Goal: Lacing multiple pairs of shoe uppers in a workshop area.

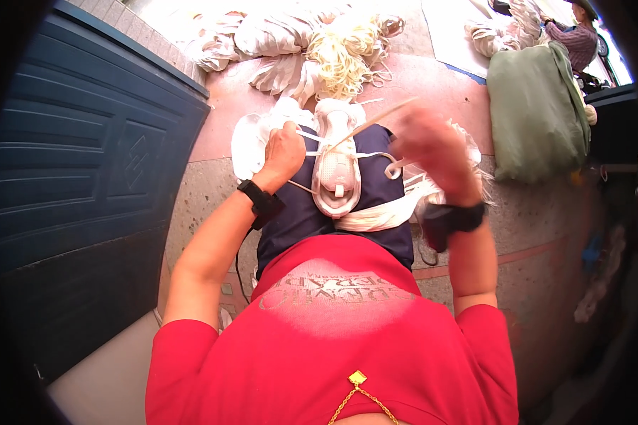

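A dark blue panelled door (67, 152) borders speckled grey paving (202, 195). Pinkish floor (223, 106) lies right of the door's far end, with glaring light beyond it.

- what's worn up top?
- a red short-sleeved shirt (283, 368) with greyish lettering (340, 284), plus a gold chain (338, 409) and diamond-shaped pendant (358, 378).
- and below?
- navy trousers (285, 227). black wristbands (262, 203), the right one blurred, perhaps bulkier; a thin dark cable (238, 265) under the left.
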`<move>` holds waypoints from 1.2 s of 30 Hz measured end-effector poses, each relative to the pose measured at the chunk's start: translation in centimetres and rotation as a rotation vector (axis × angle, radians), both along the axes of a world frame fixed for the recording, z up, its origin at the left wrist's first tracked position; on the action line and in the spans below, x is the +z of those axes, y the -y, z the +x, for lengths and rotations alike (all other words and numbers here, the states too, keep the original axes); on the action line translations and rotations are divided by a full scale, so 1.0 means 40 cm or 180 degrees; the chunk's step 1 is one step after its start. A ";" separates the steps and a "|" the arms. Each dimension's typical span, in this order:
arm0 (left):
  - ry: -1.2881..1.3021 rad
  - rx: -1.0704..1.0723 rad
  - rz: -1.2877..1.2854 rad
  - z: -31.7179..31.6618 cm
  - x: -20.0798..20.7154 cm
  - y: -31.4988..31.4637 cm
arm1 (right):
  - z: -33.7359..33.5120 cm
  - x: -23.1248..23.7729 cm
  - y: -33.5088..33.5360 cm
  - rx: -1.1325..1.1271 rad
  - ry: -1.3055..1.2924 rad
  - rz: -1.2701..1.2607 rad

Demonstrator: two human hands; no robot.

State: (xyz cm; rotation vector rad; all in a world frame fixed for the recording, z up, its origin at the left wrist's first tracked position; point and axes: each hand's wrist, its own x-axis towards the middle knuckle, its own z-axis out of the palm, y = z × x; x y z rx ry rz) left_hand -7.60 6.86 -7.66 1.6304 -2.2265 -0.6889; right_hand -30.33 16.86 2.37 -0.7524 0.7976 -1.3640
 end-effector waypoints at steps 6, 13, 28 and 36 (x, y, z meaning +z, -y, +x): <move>-0.0239 -0.0543 0.0840 -0.050 -0.006 -0.003 | -0.232 0.356 -0.107 0.0021 0.1856 -0.2154; -0.0626 -0.1244 0.1522 -0.047 -0.018 0.035 | -0.245 0.324 -0.134 -0.0295 0.1548 -0.2220; -0.4336 -0.0279 0.1952 0.244 0.337 0.256 | -0.124 -0.135 -0.009 -0.0539 -0.2134 0.1652; -0.3618 0.1341 0.1226 0.394 0.253 0.270 | 0.074 -0.265 0.002 0.0199 -0.3381 0.0371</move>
